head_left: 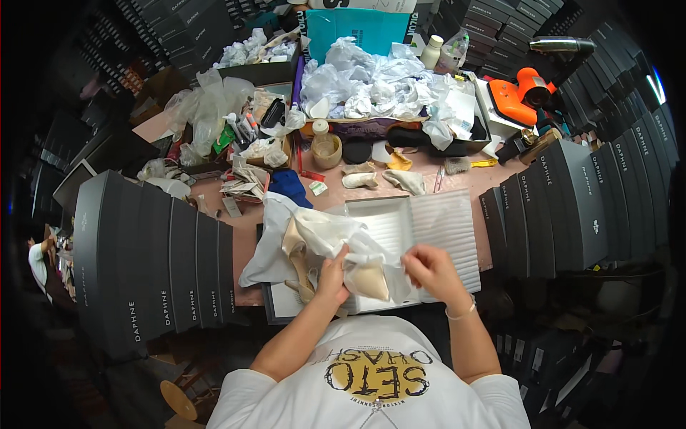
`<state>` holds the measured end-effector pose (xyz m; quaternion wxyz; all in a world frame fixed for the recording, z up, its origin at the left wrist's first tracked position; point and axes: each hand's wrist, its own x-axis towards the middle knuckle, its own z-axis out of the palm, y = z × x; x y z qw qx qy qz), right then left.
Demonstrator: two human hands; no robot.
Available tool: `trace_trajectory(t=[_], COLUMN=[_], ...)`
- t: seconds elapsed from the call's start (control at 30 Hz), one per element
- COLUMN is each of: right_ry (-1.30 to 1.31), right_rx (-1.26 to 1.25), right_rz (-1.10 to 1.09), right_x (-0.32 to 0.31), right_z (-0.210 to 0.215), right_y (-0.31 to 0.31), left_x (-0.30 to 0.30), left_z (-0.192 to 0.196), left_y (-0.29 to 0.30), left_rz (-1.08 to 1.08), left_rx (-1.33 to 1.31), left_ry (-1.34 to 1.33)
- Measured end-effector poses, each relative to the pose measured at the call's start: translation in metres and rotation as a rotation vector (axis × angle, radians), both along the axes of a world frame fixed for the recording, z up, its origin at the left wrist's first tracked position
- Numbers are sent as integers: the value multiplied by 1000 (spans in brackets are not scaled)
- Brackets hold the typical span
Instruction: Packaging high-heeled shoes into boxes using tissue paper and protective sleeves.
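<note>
Two bare hands are over the counter (241, 239) in the head view; the left hand (333, 277) is closed on a beige shoe (369, 279) part-wrapped in white tissue (332, 230); the right hand (431, 272) is curled, fingertips just beside the tissue, and I cannot tell whether it pinches it; the shoe lies right of the left hand and left of the right, toe toward near right, the left hand nearer; a second beige shoe (294, 242) lies left of the left hand, its length running near to far.
</note>
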<state>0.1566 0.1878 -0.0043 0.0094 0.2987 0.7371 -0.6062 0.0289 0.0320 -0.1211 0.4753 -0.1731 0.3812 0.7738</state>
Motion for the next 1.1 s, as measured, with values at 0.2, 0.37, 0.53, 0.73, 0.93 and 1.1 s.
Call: trace_trajectory(t=[0.2, 0.37, 0.53, 0.73, 0.93, 1.1], right_ry=[39, 124, 170, 23, 210, 152], right_rx=[-174, -450, -299, 422, 67, 330], right_rz=[-3, -87, 28, -133, -577, -121], right_x=[-4, 14, 10, 18, 29, 37], right_z=[-58, -70, -65, -92, -129, -54], right_y=[-40, -30, -12, 38, 95, 111], left_x=[27, 1, -37, -62, 13, 7], left_z=[10, 17, 15, 99, 32, -24], left_y=[-6, -11, 7, 14, 45, 21], left_rz=[-110, 45, -65, 235, -814, -1344], left_rx=[43, -173, 190, 176, -204, -262], left_ry=[349, 45, 183, 734, 1802, 1386])
